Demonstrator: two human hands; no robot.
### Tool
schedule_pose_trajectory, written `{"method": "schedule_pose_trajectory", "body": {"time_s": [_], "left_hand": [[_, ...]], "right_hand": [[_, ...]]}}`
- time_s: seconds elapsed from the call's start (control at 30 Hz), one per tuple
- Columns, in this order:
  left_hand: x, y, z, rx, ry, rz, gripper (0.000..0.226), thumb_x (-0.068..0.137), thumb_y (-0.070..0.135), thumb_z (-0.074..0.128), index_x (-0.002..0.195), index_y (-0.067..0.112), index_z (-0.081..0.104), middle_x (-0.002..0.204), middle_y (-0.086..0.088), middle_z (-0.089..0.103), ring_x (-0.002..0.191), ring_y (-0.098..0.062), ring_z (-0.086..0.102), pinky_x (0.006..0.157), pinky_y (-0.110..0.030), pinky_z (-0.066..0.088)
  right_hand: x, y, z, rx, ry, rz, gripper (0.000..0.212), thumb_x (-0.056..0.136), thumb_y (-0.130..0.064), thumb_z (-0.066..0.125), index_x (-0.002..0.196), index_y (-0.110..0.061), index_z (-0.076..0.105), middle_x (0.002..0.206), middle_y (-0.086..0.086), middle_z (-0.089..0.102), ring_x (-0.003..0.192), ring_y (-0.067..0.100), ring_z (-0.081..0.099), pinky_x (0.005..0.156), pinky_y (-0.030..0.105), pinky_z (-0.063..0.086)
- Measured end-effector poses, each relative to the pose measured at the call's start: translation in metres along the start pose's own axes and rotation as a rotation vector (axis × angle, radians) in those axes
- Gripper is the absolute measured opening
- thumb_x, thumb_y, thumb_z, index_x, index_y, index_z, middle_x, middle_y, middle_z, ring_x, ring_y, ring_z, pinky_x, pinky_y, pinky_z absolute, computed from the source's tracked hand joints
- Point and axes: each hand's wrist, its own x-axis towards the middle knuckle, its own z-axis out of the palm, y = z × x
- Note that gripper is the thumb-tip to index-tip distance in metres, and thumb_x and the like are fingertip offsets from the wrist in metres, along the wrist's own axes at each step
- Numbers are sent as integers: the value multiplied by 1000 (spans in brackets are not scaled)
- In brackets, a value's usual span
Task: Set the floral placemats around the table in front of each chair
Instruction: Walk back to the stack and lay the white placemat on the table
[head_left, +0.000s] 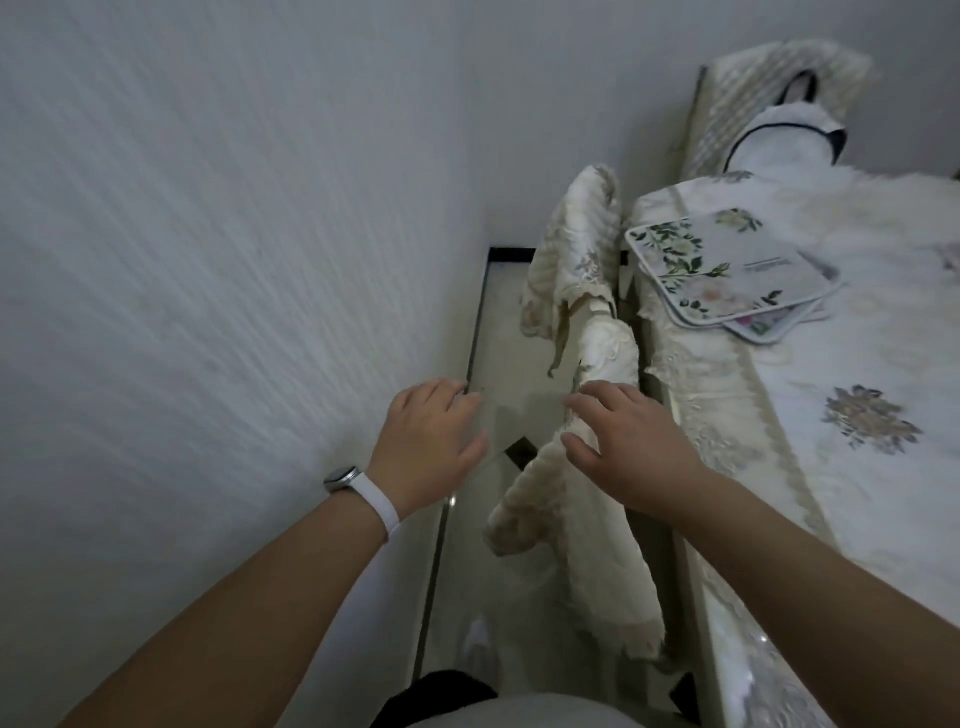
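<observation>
A stack of floral placemats (727, 267), pale with green leaves and white flowers, lies on the table (857, 519) near its far left edge. Two chairs with cream quilted covers are pushed against the table's left side: a far chair (576, 244) and a near chair (582, 519). My right hand (628, 441) rests on top of the near chair's back, fingers spread, holding nothing. My left hand (426, 441), with a white wristband, hovers over the floor beside it, fingers apart and empty.
A white wall (208, 260) runs close along the left, leaving a narrow strip of glossy tiled floor (498, 322). A black-and-white object (779, 140) stands at the table's far end, before another covered chair (753, 93).
</observation>
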Motion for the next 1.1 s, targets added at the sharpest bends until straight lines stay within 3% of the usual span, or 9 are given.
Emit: {"method": "schedule_pose_trajectory", "body": {"time_s": [0.17, 0.37, 0.77, 0.93, 1.1], "left_hand": [[77, -16, 27, -60, -70, 144, 47, 88, 43, 46, 124, 17, 62, 124, -6, 63, 113, -27, 58, 94, -40, 41], [148, -7, 39, -125, -19, 320, 47, 88, 42, 40, 117, 15, 66, 121, -7, 64, 112, -28, 58, 94, -42, 42], [256, -5, 79, -212, -87, 438, 48, 90, 44, 42, 127, 20, 60, 131, -3, 58, 124, -25, 49, 104, -44, 33], [315, 9, 91, -167, -145, 527, 44, 92, 43, 47, 129, 22, 59, 135, -4, 57, 124, -26, 50, 102, -44, 36], [359, 29, 87, -207, -149, 613, 45, 90, 43, 44, 122, 19, 65, 126, -2, 63, 117, -25, 55, 97, -45, 43]], "right_hand": [[28, -1, -14, -20, 78, 125, 51, 89, -48, 40, 129, -21, 60, 131, 3, 59, 119, 27, 55, 95, 45, 49], [37, 14, -24, -66, 93, 310, 48, 92, -47, 46, 132, -22, 55, 136, 3, 55, 124, 27, 49, 100, 43, 44], [97, 83, -10, -18, 112, 522, 44, 95, -41, 50, 133, -20, 55, 135, 3, 55, 123, 27, 48, 101, 43, 42], [108, 127, -6, 37, 139, 649, 48, 94, -44, 48, 135, -20, 52, 137, 4, 52, 123, 27, 48, 101, 42, 42], [99, 162, -16, 55, 183, 753, 46, 95, -40, 49, 135, -18, 53, 136, 4, 54, 120, 28, 50, 97, 42, 45]]}}
